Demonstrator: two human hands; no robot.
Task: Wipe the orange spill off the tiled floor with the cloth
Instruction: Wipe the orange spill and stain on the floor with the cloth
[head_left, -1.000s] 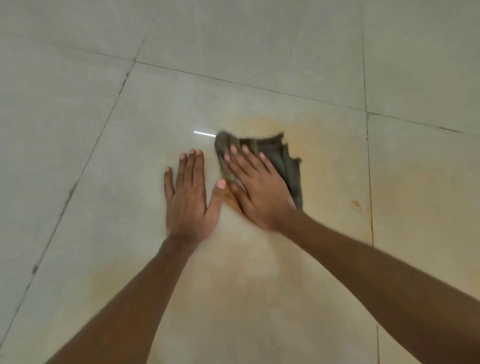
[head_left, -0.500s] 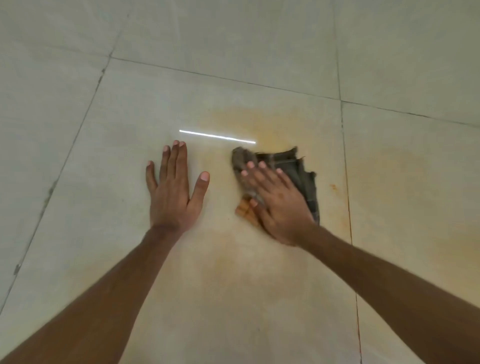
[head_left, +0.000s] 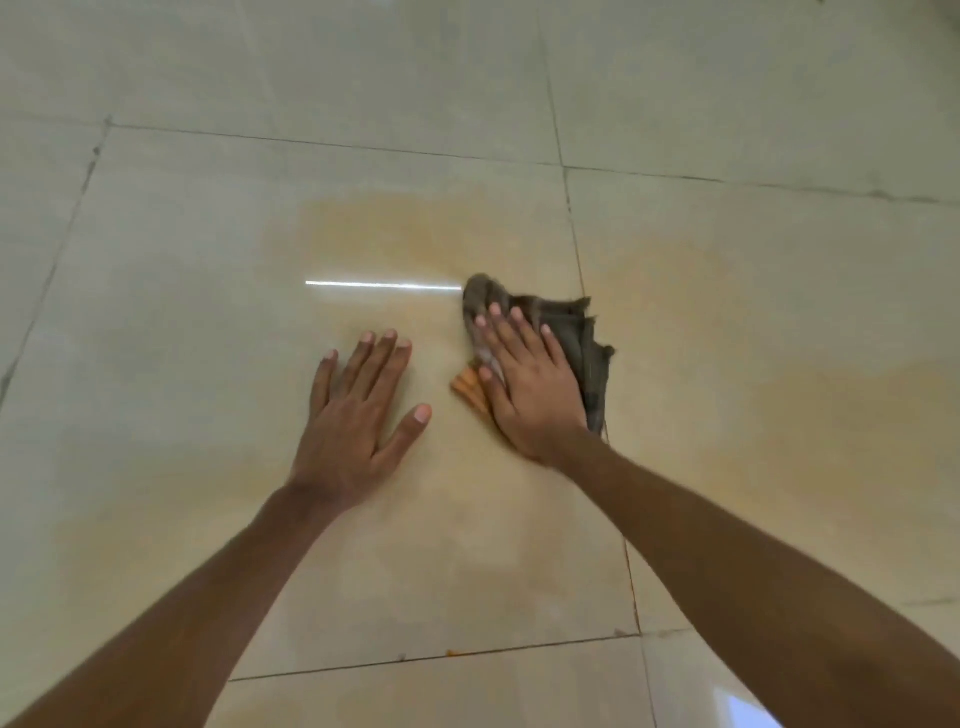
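The right hand lies flat, fingers straight, pressing the dark cloth onto the tiled floor. The left hand rests spread just beside it. Orange spill smears the tiles beyond both hands.

Part of cloth beneath right hand.

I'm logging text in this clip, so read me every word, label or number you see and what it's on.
None: no words, numbers or labels show on the cloth or the floor.
The white streak on the floor is glare, not writing.
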